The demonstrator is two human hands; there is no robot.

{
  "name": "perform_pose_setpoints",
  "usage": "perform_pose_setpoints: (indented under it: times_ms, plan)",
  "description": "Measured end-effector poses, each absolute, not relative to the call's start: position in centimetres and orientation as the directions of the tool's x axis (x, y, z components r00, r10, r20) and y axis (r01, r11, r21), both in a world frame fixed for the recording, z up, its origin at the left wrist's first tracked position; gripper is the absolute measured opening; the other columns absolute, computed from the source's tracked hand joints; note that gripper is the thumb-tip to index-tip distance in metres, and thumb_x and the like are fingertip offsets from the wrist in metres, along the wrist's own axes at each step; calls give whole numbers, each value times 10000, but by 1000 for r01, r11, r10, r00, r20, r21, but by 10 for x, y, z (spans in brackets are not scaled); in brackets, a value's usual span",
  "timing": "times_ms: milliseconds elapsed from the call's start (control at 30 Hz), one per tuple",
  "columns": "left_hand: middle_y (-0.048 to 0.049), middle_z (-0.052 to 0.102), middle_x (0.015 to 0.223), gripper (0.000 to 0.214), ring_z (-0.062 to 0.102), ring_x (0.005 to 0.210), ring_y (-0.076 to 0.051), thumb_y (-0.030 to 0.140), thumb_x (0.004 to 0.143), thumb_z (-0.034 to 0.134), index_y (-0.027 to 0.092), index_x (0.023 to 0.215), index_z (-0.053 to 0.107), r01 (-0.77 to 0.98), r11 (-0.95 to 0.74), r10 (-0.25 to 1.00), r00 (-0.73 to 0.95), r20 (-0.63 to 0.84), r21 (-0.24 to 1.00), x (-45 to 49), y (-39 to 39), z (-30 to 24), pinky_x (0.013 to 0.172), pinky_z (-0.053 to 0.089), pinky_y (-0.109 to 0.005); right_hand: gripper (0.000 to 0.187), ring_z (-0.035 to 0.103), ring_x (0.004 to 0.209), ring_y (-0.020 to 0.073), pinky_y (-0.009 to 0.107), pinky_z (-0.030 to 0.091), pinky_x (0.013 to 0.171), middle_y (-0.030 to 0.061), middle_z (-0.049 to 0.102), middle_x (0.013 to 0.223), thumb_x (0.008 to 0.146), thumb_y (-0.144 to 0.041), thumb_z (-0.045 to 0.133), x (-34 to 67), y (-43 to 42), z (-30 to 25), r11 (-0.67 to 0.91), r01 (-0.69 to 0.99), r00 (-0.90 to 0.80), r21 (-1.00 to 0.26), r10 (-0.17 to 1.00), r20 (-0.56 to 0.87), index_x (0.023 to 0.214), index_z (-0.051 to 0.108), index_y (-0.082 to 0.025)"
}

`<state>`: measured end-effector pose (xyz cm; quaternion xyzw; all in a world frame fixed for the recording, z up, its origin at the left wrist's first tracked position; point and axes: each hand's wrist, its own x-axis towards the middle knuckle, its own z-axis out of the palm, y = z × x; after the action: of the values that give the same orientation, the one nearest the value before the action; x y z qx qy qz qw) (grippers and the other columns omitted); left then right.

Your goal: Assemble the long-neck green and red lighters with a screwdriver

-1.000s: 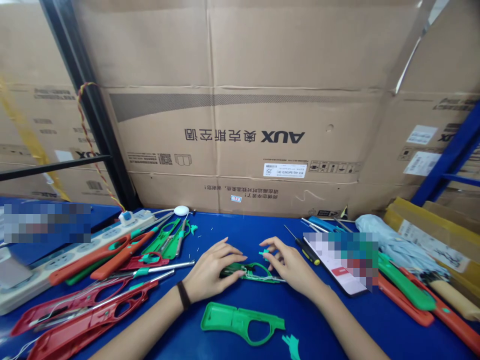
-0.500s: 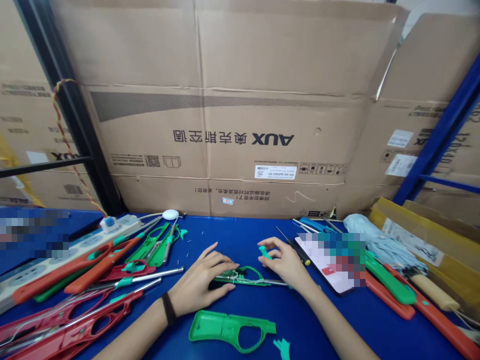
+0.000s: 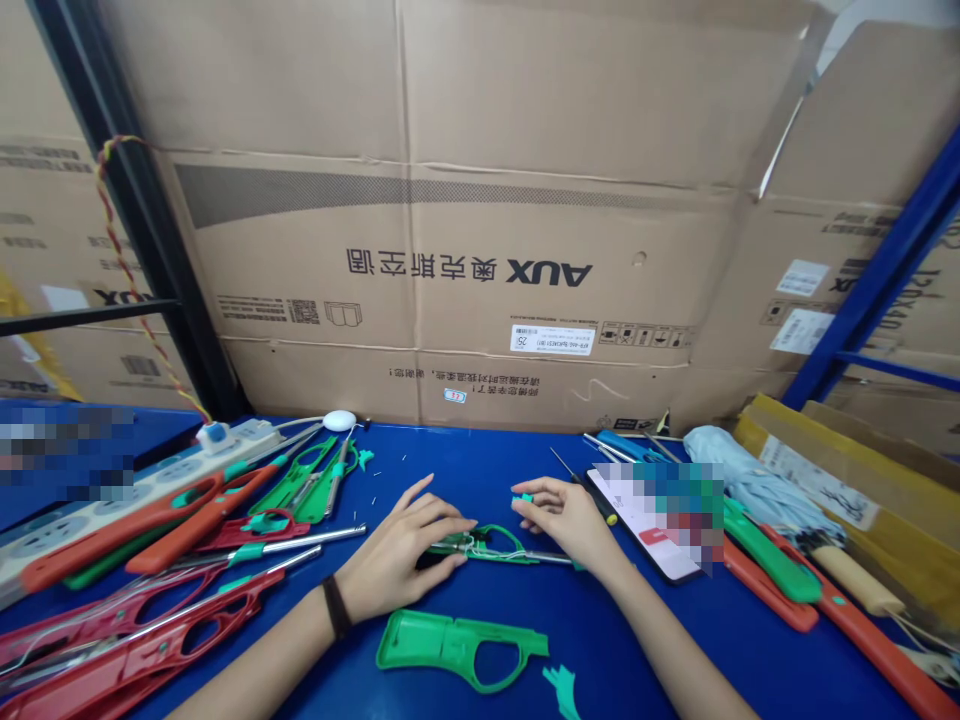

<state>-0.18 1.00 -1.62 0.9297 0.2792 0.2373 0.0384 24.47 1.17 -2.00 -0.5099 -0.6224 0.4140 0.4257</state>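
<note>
My left hand (image 3: 409, 550), with a dark band on its wrist, grips the handle end of an opened green gas lighter (image 3: 517, 553); thumb and fingers lie on either side. White wires cross its trigger opening, and its metal tube runs right beneath my right hand (image 3: 568, 515). Between thumb and fingertips, my right hand pinches a small turquoise plastic piece (image 3: 523, 498), partly hidden, just above the lighter. Nearer to me lies a loose green half shell (image 3: 427, 640), hollow side up. Beside its right end rests a forked turquoise trigger (image 3: 561, 690).
Red opened lighters (image 3: 150, 665), orange lighters (image 3: 176, 520) and a white power strip (image 3: 161, 482) lie at left. A screwdriver (image 3: 602, 503), a phone (image 3: 645, 530) and a light blue umbrella (image 3: 757, 485) lie right. Cardboard (image 3: 465, 200) stands behind the blue table.
My right fingers have turned the small turquoise piece, so less of it shows. My left hand keeps its place on the green lighter. The view has tilted slightly.
</note>
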Motion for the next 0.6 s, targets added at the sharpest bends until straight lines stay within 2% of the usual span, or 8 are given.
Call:
perform_pose_setpoints:
  times_ms: [133,233,300,367,467,600]
  plan:
    - [-9,638,972,223,602,912,-148,249,903,529,253,1116,596,522,-835,525,660,537,176,-1,8,-17,1092,226,-521,591,672,647,188,286,515,533,103,715,854,751,-543,596,238,6,-13,87,206,-238,-975,970,37,1169,617,-125]
    - [2,637,923,201,603,863,-131,235,902,539,244,1092,604,517,-841,485,587,648,161,2,6,-16,1083,260,-478,648,576,492,117,235,437,466,57,701,713,771,-527,601,230,-2,-6,59,177,-352,-982,936,-7,1274,544,-123]
    - [14,639,896,178,602,841,-124,243,891,566,244,1063,614,503,-850,464,572,676,156,4,4,-16,1081,271,-455,633,454,394,66,209,363,434,14,667,614,787,-490,610,225,-7,-3,49,181,-398,-982,917,-27,1295,524,-121]
    - [28,644,862,126,598,812,-116,243,885,581,243,1001,629,488,-858,453,576,681,159,6,3,-15,1080,274,-441,606,395,371,49,202,318,426,-3,646,586,799,-471,605,222,-9,-3,43,182,-415,-982,909,-37,1289,530,-123]
    - [43,640,805,70,584,759,-104,219,887,579,236,923,637,469,-868,440,575,689,163,8,0,-14,1073,281,-430,605,394,379,53,202,300,428,-3,634,582,797,-476,603,219,-11,-4,29,179,-430,-983,902,-52,1278,540,-114]
    - [38,632,776,89,572,740,-107,172,881,569,218,924,632,466,-874,418,569,708,141,11,-6,-11,1075,280,-441,616,420,395,63,210,335,453,-2,632,575,787,-497,608,215,-11,-6,31,176,-431,-984,901,-49,1259,555,-105]
